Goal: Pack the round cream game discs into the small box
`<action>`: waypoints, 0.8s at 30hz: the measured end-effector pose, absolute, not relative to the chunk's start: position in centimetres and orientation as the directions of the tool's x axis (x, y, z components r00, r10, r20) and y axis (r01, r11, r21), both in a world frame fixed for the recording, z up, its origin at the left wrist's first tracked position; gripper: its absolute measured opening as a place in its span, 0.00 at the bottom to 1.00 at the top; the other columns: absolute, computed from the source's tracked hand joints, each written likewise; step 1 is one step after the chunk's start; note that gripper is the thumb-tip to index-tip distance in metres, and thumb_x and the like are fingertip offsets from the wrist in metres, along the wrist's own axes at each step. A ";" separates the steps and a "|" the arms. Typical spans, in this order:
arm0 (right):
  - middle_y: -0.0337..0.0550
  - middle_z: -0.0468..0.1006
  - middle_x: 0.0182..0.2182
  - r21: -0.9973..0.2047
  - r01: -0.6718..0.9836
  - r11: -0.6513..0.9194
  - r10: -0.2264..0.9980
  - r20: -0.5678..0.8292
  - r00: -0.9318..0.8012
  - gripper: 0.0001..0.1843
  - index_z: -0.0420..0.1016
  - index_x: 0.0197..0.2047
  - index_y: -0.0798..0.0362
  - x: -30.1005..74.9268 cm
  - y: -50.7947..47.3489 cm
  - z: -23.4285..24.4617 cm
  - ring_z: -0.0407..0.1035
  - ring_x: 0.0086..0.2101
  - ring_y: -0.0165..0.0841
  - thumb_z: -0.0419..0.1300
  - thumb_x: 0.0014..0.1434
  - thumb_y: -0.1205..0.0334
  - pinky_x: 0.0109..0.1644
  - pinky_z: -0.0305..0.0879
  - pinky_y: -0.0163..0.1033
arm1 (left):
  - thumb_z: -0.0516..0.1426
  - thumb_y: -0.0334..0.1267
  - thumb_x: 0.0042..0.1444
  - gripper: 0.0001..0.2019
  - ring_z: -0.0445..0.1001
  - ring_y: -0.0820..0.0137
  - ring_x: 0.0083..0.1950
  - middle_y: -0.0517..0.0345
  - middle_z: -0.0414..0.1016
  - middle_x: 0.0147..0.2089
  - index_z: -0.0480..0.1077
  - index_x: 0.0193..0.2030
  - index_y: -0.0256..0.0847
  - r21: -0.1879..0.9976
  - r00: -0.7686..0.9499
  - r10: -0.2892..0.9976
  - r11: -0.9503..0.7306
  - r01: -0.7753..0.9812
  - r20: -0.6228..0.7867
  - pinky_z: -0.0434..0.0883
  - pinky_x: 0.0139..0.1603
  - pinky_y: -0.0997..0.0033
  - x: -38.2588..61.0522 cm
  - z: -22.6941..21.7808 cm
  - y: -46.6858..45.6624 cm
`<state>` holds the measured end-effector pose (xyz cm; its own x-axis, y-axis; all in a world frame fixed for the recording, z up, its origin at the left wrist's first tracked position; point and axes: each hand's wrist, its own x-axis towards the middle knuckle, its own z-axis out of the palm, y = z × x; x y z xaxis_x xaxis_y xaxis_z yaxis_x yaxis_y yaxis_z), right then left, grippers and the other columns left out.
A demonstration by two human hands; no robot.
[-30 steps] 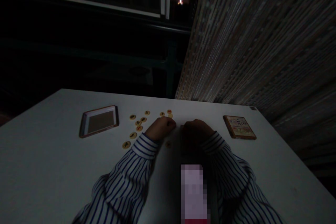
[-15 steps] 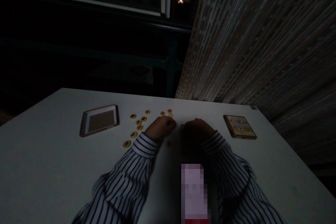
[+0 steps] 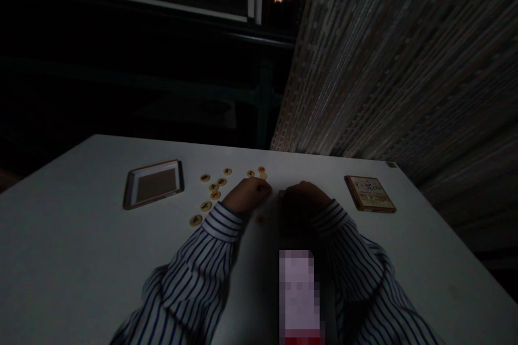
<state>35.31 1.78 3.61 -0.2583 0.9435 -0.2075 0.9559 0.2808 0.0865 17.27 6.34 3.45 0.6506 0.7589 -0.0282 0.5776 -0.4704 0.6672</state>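
Note:
My left hand (image 3: 249, 194) is closed on the white table, its fingers curled under; anything inside is hidden. A hand's width to its right, my right hand (image 3: 305, 198) is closed too, in deep shadow, so its contents cannot be made out. Round Chinese chess pieces with black or red characters lie about my left hand. One black-marked piece (image 3: 206, 206) is to its left, a red-marked piece (image 3: 261, 170) just beyond it. Another piece (image 3: 260, 220) lies in the shade between my forearms.
An open shallow box tray (image 3: 128, 188) is on the left of the white table (image 3: 81, 248). The printed box lid (image 3: 370, 194) lies on the right. A blurred-out pale pink patch (image 3: 299, 291) shows between my forearms. A strand curtain (image 3: 364, 64) hangs beyond the table's far right edge.

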 end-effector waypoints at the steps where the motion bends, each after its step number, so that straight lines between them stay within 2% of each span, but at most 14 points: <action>1: 0.51 0.77 0.33 0.083 0.955 0.285 0.941 -0.211 -0.263 0.19 0.74 0.36 0.55 35.4 1.8 3.7 0.71 0.36 0.39 0.46 0.57 0.55 0.37 0.64 0.37 | 0.48 0.39 0.50 0.14 0.69 0.70 0.34 0.57 0.74 0.31 0.72 0.34 0.36 0.666 0.647 0.762 -0.473 0.576 -0.018 0.62 0.34 0.74 17.2 3.4 6.4; 5: 0.49 0.77 0.33 0.071 0.955 0.287 0.939 -0.216 -0.266 0.17 0.74 0.36 0.54 35.5 1.8 3.8 0.71 0.36 0.37 0.46 0.57 0.57 0.36 0.64 0.36 | 0.48 0.40 0.50 0.14 0.69 0.70 0.32 0.57 0.74 0.29 0.72 0.33 0.37 0.650 0.652 0.758 -0.493 0.578 -0.005 0.62 0.33 0.73 17.1 3.3 6.5; 10: 0.48 0.77 0.35 0.064 0.943 0.327 0.925 -0.225 -0.305 0.14 0.74 0.39 0.53 35.2 1.7 4.2 0.71 0.37 0.36 0.48 0.57 0.60 0.38 0.64 0.36 | 0.48 0.40 0.50 0.15 0.70 0.70 0.35 0.56 0.75 0.33 0.72 0.36 0.37 0.673 0.645 0.764 -0.469 0.571 -0.015 0.63 0.34 0.74 17.2 3.3 6.5; 13: 0.48 0.77 0.35 0.073 0.935 0.347 0.917 -0.234 -0.323 0.14 0.74 0.38 0.53 35.1 1.5 4.5 0.71 0.37 0.37 0.48 0.57 0.61 0.37 0.64 0.36 | 0.48 0.41 0.50 0.15 0.70 0.70 0.34 0.56 0.75 0.32 0.72 0.36 0.37 0.666 0.641 0.767 -0.458 0.588 -0.038 0.63 0.33 0.74 17.2 3.3 6.4; 24: 0.47 0.77 0.34 0.088 0.918 0.386 0.908 -0.214 -0.361 0.14 0.74 0.38 0.52 35.3 1.6 3.7 0.71 0.36 0.36 0.48 0.56 0.59 0.37 0.64 0.37 | 0.48 0.41 0.50 0.15 0.70 0.70 0.34 0.56 0.75 0.32 0.72 0.35 0.37 0.655 0.638 0.770 -0.473 0.590 -0.018 0.62 0.33 0.74 17.2 3.4 6.5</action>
